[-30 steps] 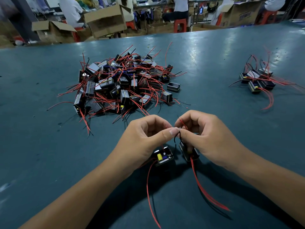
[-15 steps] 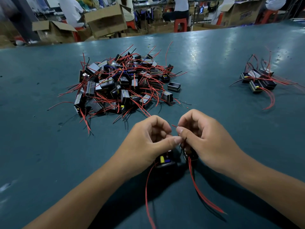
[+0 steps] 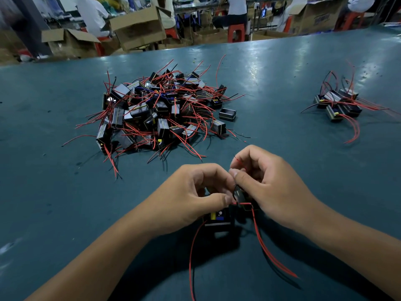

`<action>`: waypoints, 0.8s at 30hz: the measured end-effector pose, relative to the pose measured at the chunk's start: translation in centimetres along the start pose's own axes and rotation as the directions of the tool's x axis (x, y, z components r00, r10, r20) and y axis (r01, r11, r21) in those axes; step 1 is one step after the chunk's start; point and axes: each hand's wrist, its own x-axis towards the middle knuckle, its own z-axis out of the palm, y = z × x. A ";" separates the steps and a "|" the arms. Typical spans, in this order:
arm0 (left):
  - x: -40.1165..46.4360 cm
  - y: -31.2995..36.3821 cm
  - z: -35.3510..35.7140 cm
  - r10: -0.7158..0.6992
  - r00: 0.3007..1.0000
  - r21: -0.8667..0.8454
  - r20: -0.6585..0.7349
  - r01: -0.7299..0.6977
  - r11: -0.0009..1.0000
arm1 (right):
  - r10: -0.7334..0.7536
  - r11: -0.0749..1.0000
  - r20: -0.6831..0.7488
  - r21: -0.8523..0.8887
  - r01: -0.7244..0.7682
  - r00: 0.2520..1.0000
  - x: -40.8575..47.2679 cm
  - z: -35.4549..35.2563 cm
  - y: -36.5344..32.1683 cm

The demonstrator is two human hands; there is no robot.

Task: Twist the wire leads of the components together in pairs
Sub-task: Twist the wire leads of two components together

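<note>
Twisting one pair, most of the heap untouched.

Low centre, my left hand [image 3: 195,192] and right hand [image 3: 269,183] pinched thin red wire leads [image 3: 242,204] above two small black box components [image 3: 219,218]. A few paired components [image 3: 338,103] lay right; the big tangled pile [image 3: 160,114] upper centre remained.

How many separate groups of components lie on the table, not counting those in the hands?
2: a big pile at the centre-left of the table, and a small cluster at far right. A lone component lies beside the pile.
</note>
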 end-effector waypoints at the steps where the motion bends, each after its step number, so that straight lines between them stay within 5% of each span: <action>1: 0.0 0.0 -0.1 0.000 1.000 -0.006 0.026 0.001 1.000 | 0.003 1.000 0.005 0.003 -0.003 1.000 0.0 -0.1 0.0; 9: -0.1 -0.4 -0.6 0.031 0.989 0.008 0.144 -0.032 0.999 | 0.024 0.999 0.075 0.047 -0.027 0.997 0.1 -0.5 -0.3; 24: 0.5 -1.2 -1.3 -0.057 0.993 0.030 -0.099 0.060 0.998 | 0.054 0.970 0.234 0.218 -0.107 0.971 -0.2 -0.8 -0.8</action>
